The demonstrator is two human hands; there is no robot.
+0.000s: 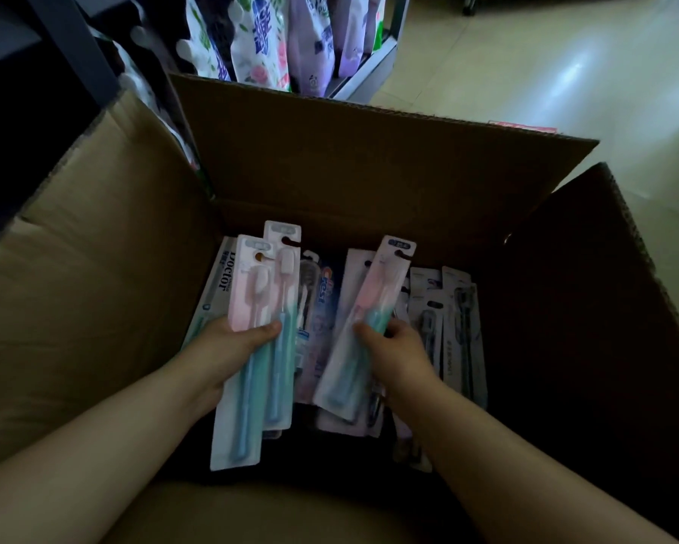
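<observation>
An open cardboard box (369,166) stands in front of me, its flaps spread outward. My left hand (228,347) grips two pink-and-teal toothbrush packs (259,292) held together over the box's left side. My right hand (396,347) grips a single pink-and-teal toothbrush pack (373,304), tilted to the right, above the middle of the box. Beneath them lie more packs: a blue toothpaste carton (326,292), a white carton (220,284) along the left wall, and several grey toothbrush packs (447,327) on the right.
A shelf with hanging floral and purple pouches (275,37) stands behind the box at the upper left. Pale tiled floor (565,72) stretches to the upper right. The box's large flaps rise at left (94,268) and right (585,308).
</observation>
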